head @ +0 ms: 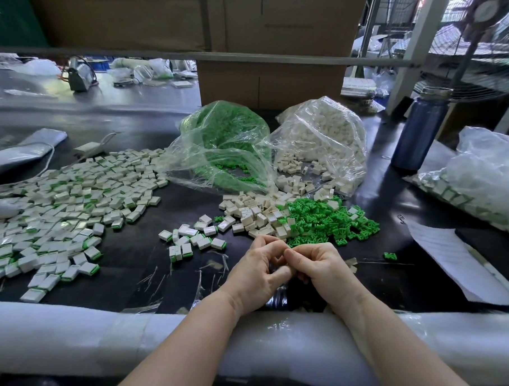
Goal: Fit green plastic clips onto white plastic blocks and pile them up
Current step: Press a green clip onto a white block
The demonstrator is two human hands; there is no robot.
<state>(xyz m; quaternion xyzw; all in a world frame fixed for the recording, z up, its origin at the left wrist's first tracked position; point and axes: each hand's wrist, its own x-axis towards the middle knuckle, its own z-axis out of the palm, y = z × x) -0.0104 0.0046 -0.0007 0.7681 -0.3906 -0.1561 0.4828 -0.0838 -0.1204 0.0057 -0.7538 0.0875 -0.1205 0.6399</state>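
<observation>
Both hands meet at the counter [133,256] edge: left hand [258,275] and right hand [319,270] curl fingertip to fingertip, likely pressing a part together, though it is hidden. Clips [330,221] and blocks [257,213] lie just ahead for reach; finished pieces [58,207] spread left.

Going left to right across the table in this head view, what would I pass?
Finished pile → small finished cluster → loose white blocks → loose green clips → blue bottle → bagged parts.

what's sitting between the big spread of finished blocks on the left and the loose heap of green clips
In the head view, a small cluster of finished blocks, then a heap of bare white blocks lying against the green clips. The big spread lies left.
</observation>
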